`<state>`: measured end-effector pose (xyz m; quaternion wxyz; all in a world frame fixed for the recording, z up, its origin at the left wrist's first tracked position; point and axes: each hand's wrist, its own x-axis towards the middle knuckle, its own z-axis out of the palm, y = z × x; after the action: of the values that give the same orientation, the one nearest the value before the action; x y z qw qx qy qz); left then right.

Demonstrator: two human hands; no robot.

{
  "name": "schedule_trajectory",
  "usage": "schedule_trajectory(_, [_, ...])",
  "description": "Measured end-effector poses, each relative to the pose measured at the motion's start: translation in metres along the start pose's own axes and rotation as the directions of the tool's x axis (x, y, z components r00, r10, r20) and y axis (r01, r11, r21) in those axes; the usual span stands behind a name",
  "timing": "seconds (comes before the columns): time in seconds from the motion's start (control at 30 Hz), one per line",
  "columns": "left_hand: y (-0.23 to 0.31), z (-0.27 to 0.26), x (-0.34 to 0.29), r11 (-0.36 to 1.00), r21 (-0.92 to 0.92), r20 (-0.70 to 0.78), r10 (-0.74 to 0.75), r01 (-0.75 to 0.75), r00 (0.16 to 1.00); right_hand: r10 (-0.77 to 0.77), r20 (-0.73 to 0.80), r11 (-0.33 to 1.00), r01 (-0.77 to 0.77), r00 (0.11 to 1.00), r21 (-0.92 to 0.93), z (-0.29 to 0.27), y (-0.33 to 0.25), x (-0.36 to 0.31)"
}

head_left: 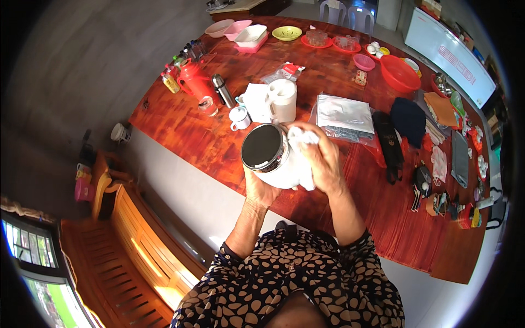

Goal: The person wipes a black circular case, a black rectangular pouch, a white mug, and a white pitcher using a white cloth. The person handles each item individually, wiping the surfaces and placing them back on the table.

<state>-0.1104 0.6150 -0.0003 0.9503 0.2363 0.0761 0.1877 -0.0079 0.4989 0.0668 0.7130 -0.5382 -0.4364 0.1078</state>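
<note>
Above the near edge of the table I hold a white rounded vessel [279,176], tilted so that its dark round end [263,146] with a shiny rim faces up and to the left. Its exact kind does not show. My left hand [259,188] supports it from below, fingers partly hidden behind it. My right hand [325,161] is closed on a crumpled white cloth [303,136], pressed against the vessel's right side. Just beyond stand a white pitcher [283,101] and a lidded white enamel mug [239,117].
A steel thermos [223,90], a red vacuum jug [198,81] and a glass [208,106] stand to the left. Rightward lie packaged cloth [344,115], a black folded umbrella [387,145] and a dark cap [409,121]. Basins [401,74] line the far side; a wooden bench [136,240] is at left.
</note>
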Motion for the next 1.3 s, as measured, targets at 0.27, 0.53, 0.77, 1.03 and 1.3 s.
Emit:
schedule_trajectory(0.27, [-0.007, 0.007, -0.003, 0.999, -0.011, -0.04, 0.032, -0.033, 0.999, -0.259, -0.006, 0.964, 0.258, 0.966, -0.059, 0.008, 0.008, -0.004])
schedule_trajectory(0.53, [-0.016, 0.008, -0.01, 0.998, -0.07, 0.033, 0.002, 0.001, 0.999, -0.595, 0.022, 0.735, 0.555, 0.804, -0.389, 0.01, 0.004, -0.036])
schedule_trajectory(0.77, [-0.027, 0.017, -0.011, 0.999, -0.042, -0.001, 0.014, -0.014, 1.0, -0.016, 0.135, 0.999, 0.01, 0.991, 0.041, -0.026, -0.022, -0.021])
schedule_trajectory(1.03, [-0.033, 0.019, -0.005, 0.995, -0.06, -0.08, -0.083, 0.079, 0.993, 0.068, 0.037, 0.998, -0.068, 0.997, -0.008, -0.03, -0.02, -0.02])
schedule_trajectory(1.3, [-0.036, -0.005, 0.01, 0.98, -0.137, 0.127, -0.125, 0.142, 0.984, -0.564, -0.075, 0.671, 0.404, 0.822, -0.621, 0.0, 0.004, -0.062])
